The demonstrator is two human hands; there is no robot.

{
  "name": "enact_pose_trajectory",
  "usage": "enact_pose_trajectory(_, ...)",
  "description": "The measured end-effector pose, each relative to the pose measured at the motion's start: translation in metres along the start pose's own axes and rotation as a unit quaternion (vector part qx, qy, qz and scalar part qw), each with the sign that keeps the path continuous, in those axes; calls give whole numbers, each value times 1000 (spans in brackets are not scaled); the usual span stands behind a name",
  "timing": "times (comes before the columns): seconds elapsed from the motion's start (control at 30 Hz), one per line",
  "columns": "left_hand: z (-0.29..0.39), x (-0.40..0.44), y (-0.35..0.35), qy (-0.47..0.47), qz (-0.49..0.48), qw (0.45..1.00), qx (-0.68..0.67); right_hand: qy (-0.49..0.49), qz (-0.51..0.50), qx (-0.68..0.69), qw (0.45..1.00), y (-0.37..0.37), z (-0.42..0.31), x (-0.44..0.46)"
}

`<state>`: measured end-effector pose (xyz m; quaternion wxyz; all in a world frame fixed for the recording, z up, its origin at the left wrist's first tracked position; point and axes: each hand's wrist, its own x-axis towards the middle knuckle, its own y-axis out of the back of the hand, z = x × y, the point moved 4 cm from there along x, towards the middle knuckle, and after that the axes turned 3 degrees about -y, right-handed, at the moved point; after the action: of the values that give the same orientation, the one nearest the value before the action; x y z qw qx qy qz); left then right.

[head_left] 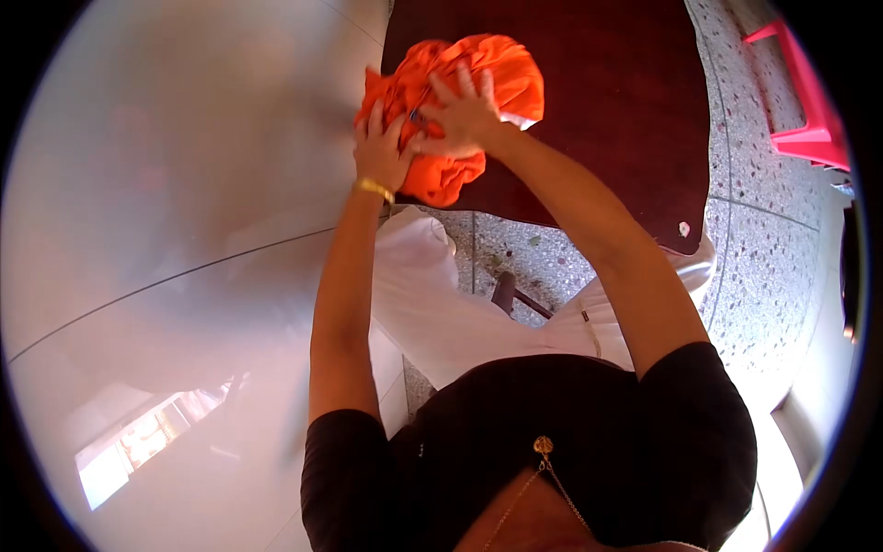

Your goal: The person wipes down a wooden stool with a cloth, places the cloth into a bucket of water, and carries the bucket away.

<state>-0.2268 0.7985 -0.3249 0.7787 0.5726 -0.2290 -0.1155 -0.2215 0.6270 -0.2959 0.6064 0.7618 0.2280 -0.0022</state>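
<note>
A bunched-up bright orange cloth lies at the left edge of a dark red tabletop. My left hand, with a yellow bracelet at its wrist, presses on the cloth's near left side with fingers spread. Over the middle of the cloth rests my right hand, its fingers also spread and pointing away from me. The two hands are close together, the right thumb near the left fingers. A small white patch shows at the cloth's right edge beside my right wrist; I cannot make out what it is.
A glossy white tiled wall runs along the left. At the far right, a pink plastic stool stands on the speckled floor. A dark leg-like piece shows between my knees. A small pale spot lies near the table's corner.
</note>
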Motion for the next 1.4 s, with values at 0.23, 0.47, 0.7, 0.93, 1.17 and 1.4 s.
enact_pose_trajectory(0.23,102,-95,36,10,42,999,5,223,65,31,972,-38,-9,-102)
enact_pose_trajectory(0.47,266,-99,-14,-99,86,962,-240,132,145,16,980,-38,99,-277)
enact_pose_trajectory(0.7,332,-36,-13,-116,-142,846,-501,-96,-159,123,975,42,156,-338)
enact_pose_trajectory(0.93,232,86,83,6,-23,797,-603,-63,163,299,938,173,179,-230)
enact_pose_trajectory(1.17,57,73,12,169,-18,970,-176,-162,186,411,877,105,188,-81)
enact_pose_trajectory(1.4,-14,17,-22,293,-23,955,-28,-155,174,-4,972,8,59,-42)
